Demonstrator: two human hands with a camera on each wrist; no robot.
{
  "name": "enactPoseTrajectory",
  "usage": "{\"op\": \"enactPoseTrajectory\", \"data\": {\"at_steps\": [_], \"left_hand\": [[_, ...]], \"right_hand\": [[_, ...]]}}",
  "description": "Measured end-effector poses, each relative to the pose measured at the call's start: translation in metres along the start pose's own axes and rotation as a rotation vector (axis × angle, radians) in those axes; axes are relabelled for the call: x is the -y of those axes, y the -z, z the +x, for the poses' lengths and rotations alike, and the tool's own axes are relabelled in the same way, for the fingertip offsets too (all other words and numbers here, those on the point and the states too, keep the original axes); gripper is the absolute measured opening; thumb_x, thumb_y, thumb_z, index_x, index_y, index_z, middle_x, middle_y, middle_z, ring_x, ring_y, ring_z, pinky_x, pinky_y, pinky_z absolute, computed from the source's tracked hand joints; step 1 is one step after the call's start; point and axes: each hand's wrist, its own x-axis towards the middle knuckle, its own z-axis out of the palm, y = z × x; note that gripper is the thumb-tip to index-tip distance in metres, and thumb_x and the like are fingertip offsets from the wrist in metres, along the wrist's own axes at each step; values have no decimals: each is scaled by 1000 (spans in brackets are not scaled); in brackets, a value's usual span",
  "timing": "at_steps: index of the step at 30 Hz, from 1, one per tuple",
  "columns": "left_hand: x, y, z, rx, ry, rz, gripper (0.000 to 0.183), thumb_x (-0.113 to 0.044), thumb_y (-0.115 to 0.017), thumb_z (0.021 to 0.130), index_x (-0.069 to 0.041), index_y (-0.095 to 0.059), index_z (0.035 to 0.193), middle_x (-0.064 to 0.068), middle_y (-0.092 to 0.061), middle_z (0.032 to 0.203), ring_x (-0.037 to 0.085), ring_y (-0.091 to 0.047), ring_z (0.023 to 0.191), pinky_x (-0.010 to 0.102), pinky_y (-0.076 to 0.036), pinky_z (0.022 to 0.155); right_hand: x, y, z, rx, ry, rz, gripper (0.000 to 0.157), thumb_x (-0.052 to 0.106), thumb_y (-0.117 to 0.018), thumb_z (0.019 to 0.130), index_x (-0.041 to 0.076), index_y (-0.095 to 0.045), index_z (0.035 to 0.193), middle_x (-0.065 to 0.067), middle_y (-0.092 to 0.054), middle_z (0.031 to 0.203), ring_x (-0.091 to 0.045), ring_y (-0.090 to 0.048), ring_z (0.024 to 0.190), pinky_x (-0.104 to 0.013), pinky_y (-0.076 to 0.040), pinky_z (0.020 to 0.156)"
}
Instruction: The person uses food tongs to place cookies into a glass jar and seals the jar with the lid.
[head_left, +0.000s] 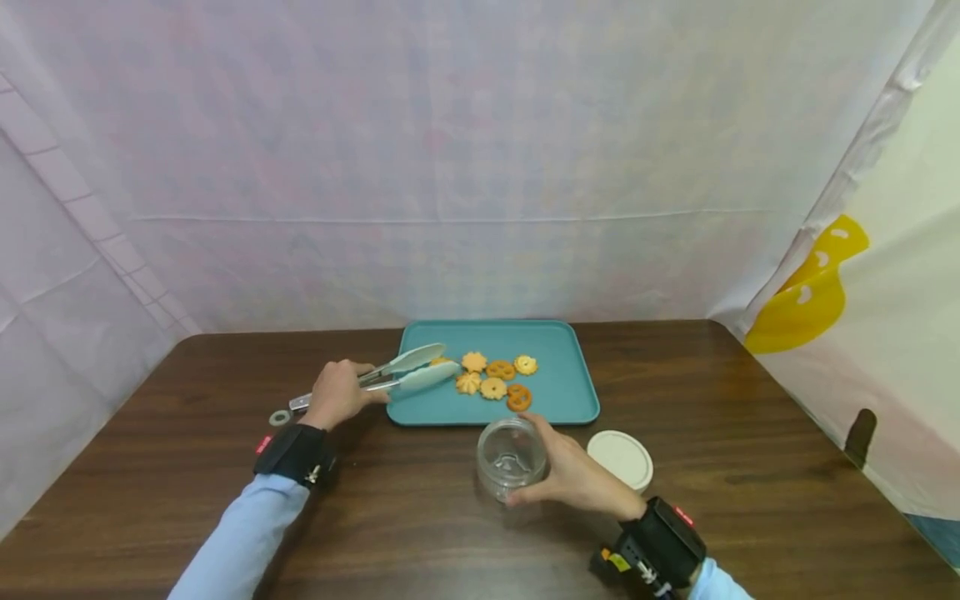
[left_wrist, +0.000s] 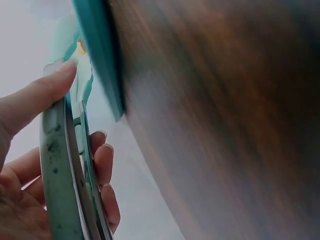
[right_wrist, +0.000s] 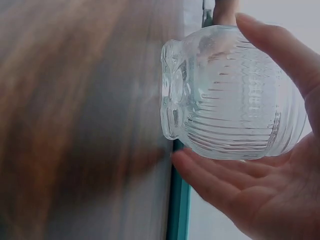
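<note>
My left hand (head_left: 341, 396) grips a pair of tongs (head_left: 426, 377) with metal handles and pale tips. The tips hang apart over the left part of a teal tray (head_left: 558, 404). A cookie (head_left: 440, 361) shows between them; whether they touch it I cannot tell. In the left wrist view the thumb lies on one arm of the tongs (left_wrist: 60, 170), the fingers round the other. My right hand (head_left: 573, 475) holds a clear ribbed glass jar (right_wrist: 230, 95), thumb on one side and fingers on the other. The jar stands uncovered in front of the tray, with nothing visible inside.
Several cookies (head_left: 474, 362) and pretzel-shaped biscuits (head_left: 519, 397) lie mid-tray. A round white lid (head_left: 621, 460) rests on the brown wooden table (head_left: 420, 517) right of the jar. Near the tongs' handle end is a small pale ring (head_left: 280, 417). A fabric curtain (head_left: 450, 167) hangs behind.
</note>
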Motion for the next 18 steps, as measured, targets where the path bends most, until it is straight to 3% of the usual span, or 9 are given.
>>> {"op": "enactPoseTrajectory", "data": {"at_steps": [9, 18], "left_hand": [[-1, 15, -21, 7, -33, -88, 56, -32, -79, 61, 4, -65, 103, 25, -69, 91, 22, -54, 67, 40, -46, 60], [-9, 24, -35, 26, -166, -220, 59, -36, -75, 65, 0, -62, 111, 24, -69, 89, 11, -37, 49, 30, -31, 49]], "right_hand": [[0, 1, 1, 6, 10, 11, 86, 44, -77, 60, 8, -36, 127, -15, -61, 110, -27, -56, 97, -48, -47, 81], [-1, 1, 2, -6, 26, 7, 85, 43, -77, 59, 7, -37, 125, -16, -61, 110, -27, -56, 98, -48, -47, 81]]}}
